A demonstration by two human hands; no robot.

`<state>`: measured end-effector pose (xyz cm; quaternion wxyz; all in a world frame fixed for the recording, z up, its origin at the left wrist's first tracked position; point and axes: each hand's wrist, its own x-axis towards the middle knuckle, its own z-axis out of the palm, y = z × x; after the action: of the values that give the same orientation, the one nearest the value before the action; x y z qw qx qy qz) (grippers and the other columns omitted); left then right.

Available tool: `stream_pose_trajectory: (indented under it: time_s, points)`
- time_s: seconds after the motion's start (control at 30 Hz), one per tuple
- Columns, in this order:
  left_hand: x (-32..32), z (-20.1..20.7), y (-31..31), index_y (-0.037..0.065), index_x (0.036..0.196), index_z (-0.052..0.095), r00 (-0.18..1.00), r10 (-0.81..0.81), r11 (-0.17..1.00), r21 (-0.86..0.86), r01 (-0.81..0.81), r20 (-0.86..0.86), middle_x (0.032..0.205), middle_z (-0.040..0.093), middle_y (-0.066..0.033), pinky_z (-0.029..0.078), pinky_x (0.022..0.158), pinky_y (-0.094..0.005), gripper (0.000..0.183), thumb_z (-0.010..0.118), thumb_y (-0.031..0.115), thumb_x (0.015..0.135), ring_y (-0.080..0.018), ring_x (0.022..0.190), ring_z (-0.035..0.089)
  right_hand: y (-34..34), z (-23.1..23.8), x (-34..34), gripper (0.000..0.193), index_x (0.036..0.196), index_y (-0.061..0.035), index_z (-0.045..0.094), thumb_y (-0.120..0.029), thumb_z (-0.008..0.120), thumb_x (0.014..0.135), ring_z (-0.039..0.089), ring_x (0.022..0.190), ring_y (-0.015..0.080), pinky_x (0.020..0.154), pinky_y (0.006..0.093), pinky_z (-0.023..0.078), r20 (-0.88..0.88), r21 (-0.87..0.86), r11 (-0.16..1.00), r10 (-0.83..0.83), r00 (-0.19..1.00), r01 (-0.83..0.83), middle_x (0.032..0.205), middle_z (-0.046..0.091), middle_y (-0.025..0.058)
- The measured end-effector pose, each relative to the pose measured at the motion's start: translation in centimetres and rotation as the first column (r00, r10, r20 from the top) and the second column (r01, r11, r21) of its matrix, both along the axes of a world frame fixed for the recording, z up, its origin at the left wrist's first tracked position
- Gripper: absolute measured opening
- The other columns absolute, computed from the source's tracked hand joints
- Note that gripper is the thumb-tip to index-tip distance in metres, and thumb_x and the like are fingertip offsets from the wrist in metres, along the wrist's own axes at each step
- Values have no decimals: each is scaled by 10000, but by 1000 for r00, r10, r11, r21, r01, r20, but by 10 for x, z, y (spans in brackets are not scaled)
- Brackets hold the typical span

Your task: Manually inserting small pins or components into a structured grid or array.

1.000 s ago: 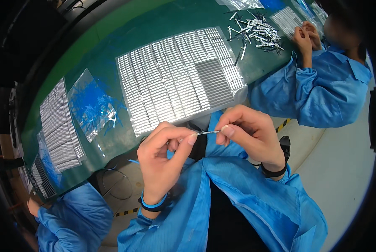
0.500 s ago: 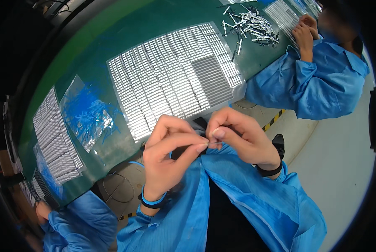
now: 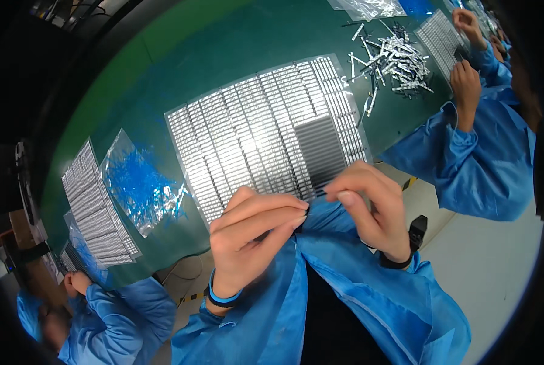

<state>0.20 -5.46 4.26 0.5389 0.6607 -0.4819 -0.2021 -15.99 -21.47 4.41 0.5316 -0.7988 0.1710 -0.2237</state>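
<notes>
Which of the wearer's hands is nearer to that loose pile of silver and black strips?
Right. The right hand is below the pile of strips in the picture, well apart from it; the left hand is lower and farther to the left.

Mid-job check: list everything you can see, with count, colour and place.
Large sheet: one, silver with a dark patch, centre
Loose strips: too many to count, silver and black, upper right
Blue strips: too many to count, blue, left
Side sheet: one, silver, far left
Far sheet: one, silver-grey, upper right
Clear plastic: at least one piece, transparent, top edge
Table: one, green, under the sheets
Co-workers: at least two, blue sleeves, left and right
Coat: one, blue, lower middle
Left hand: one, bare, lower centre
Right hand: one, bare, right of it
</notes>
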Motion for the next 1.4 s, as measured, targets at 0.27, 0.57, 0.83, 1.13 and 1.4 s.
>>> stream_pose_trajectory:
  time_s: [0.27,0.57,0.83,1.13,1.4]
  points:
    - [12,9,-41,9,892,809,997,63,977,201,-69,32,957,799,-91,394,701,-301,182,802,-37,715,-143,762,606,-37,-10,13,232,1016,13,706,20,808,808,660,780,294,675,362,530,26,-76,997,31,999,-29,934,686,142]
    - [26,0,-39,-8,934,802,997,75,995,61,-74,-10,1075,788,-127,398,678,-312,199,822,-12,736,-169,724,579,-42,-14,11,132,953,6,664,53,717,841,595,722,228,617,321,459,25,-149,989,-23,999,26,872,655,149]
    - [98,21,98,45,1084,782,865,362,873,197,-445,347,1061,756,-162,497,819,-315,238,788,66,848,-201,858,658,-48,-47,28,137,960,-36,534,-146,592,1017,456,769,125,700,256,351,161,123,983,-157,974,138,854,529,72]
    - [81,-7,95,-45,1038,766,611,716,580,199,-790,338,1126,736,-141,525,733,-282,158,695,-69,900,-201,893,682,-45,-38,43,31,1024,-12,563,-37,558,1042,513,808,83,740,221,398,-86,61,974,-211,974,216,883,519,28]
    - [43,6,37,-2,1051,779,924,240,921,230,-313,296,1089,708,-143,540,827,-388,283,781,-31,770,-298,944,656,-58,-23,42,94,993,-16,612,-101,633,1028,595,713,70,648,219,463,-261,307,915,-184,948,262,801,636,10]
